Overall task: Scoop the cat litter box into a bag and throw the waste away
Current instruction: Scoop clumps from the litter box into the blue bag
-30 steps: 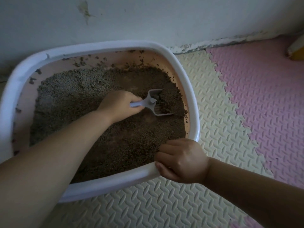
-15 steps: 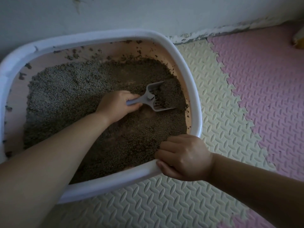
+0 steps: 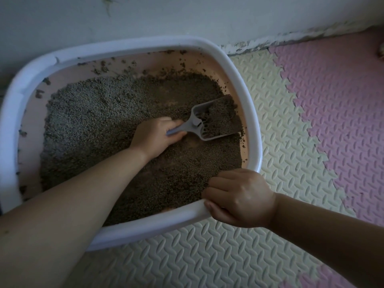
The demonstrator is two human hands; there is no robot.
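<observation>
A white-rimmed litter box [image 3: 247, 96] with pink inner walls stands on the floor against the wall, filled with grey-brown litter [image 3: 108, 113]. My left hand [image 3: 154, 135] reaches into the box and grips the handle of a pale grey slotted scoop [image 3: 198, 123]. The scoop's head is heaped with litter and sits at the right side of the box, close to the inner wall. My right hand [image 3: 241, 199] grips the box's near rim at its right corner, with the fingers curled over the edge. No bag is in view.
The box sits on cream foam floor tiles [image 3: 280, 129], with pink tiles [image 3: 342, 104] to the right. A scuffed white wall [image 3: 187, 17] runs right behind the box. Litter crumbs stick to the pink back wall of the box.
The scoop has pushed a little further right and now carries a fuller heap of litter. My right hand has kept its hold on the rim. The camera view has shifted slightly.
</observation>
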